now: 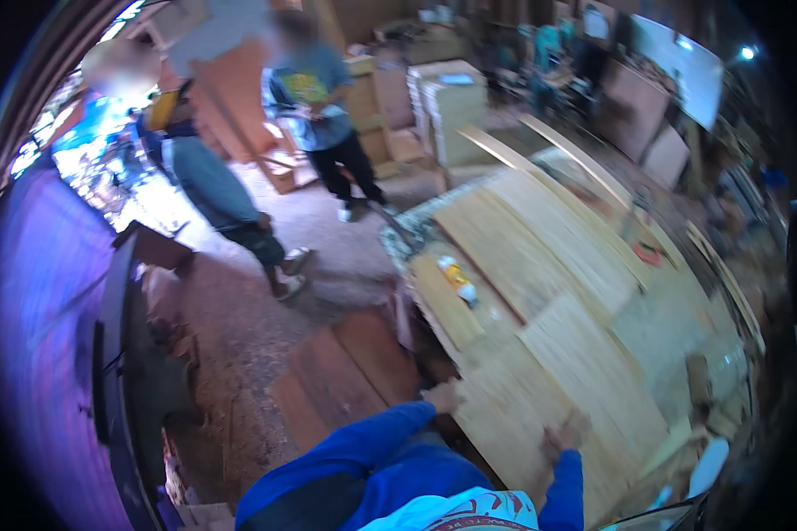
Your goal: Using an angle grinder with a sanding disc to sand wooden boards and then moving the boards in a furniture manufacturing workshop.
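Workshop clutter is blurring into the dark rim beyond the surface (pixel 498 311), and my right sleeve (pixel 564 496) is hiding part of the pale board (pixel 514 389). My left arm is lying bent across my front, its grip (pixel 443 396) meeting the board's left edge; my right grip (pixel 568 432) is resting on top. Blur is keeping me from telling how wide either is. The board is lying flat, its long axis slanting toward lower right.
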`<state>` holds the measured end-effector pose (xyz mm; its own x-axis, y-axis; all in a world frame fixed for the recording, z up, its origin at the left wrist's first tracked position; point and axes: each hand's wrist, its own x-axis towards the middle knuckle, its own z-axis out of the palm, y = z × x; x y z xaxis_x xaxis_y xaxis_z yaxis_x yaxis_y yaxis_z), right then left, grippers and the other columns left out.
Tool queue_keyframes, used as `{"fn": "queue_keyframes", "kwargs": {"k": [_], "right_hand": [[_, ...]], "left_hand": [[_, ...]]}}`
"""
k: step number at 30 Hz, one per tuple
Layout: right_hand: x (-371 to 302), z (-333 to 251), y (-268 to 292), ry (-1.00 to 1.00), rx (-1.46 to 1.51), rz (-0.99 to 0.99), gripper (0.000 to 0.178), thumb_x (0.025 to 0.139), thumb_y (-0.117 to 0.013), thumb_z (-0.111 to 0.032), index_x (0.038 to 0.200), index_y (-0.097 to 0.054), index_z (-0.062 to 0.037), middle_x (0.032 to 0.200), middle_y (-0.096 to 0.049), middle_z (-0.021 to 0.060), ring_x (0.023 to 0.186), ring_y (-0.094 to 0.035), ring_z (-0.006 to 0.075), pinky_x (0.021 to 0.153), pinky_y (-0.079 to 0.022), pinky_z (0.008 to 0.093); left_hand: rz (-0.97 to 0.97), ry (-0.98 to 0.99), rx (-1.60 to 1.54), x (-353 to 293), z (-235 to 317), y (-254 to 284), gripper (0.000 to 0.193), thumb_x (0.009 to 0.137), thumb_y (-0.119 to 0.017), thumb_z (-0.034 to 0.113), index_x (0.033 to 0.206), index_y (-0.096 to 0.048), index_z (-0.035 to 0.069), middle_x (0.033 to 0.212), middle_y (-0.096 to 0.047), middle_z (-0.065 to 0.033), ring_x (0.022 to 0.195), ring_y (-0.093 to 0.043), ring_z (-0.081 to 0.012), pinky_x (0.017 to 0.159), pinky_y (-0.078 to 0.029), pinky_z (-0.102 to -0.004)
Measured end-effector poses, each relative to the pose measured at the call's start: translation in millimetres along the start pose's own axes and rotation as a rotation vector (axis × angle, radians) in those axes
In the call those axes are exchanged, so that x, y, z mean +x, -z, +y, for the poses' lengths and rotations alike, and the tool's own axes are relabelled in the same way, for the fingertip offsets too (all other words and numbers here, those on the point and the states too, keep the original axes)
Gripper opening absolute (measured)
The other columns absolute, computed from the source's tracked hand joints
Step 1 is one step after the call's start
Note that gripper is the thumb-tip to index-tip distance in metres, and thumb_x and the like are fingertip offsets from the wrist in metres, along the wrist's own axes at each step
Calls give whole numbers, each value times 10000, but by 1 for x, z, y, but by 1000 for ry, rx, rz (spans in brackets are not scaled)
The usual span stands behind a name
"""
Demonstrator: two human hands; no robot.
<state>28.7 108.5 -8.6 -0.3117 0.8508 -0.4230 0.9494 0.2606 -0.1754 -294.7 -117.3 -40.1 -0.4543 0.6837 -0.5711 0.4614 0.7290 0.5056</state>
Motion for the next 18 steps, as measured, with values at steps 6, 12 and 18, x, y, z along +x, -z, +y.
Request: {"fn": "queue_keyframes", "kwargs": {"k": [6, 12, 18], "right_hand": [[-6, -33, 32, -117, 37, -90, 1207, 709, -836, -484, 1602, -119, -103, 1633, -84, 296, 1507, -25, 492, 1221, -84, 574], [0, -23, 18, 1, -168, -86, 983, 785, -709, -586, 1481, -359, 13, 1498, -386, 296, 1436, -296, 431, 1181, -262, 529], [5, -62, 27, -129, -78, -43, 1057, 760, -799, -452, 1565, -236, -61, 1592, -240, 282, 1470, -176, 515, 1177, -214, 617]], "left_hand": [[-111, 35, -107, -14, 15, 21, 762, 905, -657, 460, 1459, -344, 39, 1204, -647, -301, 1153, -620, -446, 996, -481, -495], [-158, 20, -100, 10, 3, 21, 778, 863, -698, 461, 1443, -381, 52, 1170, -660, -296, 1098, -655, -420, 948, -512, -499], [-55, -39, -69, 16, -16, 21, 765, 858, -699, 464, 1427, -404, 45, 1130, -686, -260, 1074, -660, -434, 937, -508, -496]]}}
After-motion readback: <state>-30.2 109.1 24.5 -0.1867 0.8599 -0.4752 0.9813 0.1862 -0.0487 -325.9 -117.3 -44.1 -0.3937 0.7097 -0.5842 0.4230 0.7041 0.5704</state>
